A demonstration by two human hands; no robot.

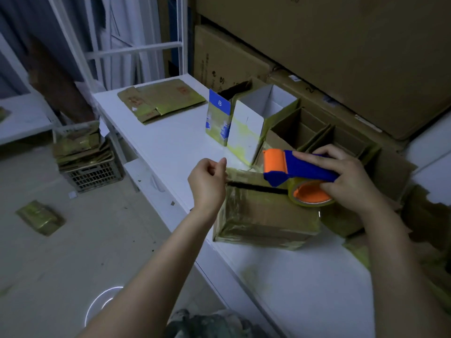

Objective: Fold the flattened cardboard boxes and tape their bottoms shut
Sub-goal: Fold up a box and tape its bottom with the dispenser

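A folded cardboard box (263, 215) stands on the white table (170, 142) with its bottom flaps up and a dark seam across the top. My right hand (346, 179) grips a blue and orange tape dispenser (292, 174) over the box's right end. My left hand (207, 184) pinches the free end of the tape at the box's left top edge. A strip of clear tape stretches between the two hands along the seam. Flattened boxes (158, 100) lie at the table's far end.
Several upright open boxes (246, 132) stand behind the one being taped, one with a blue label. Large cartons (341, 57) are stacked at the back right. On the floor to the left sit a crate (95, 176) of flattened boxes and a loose one (40, 217).
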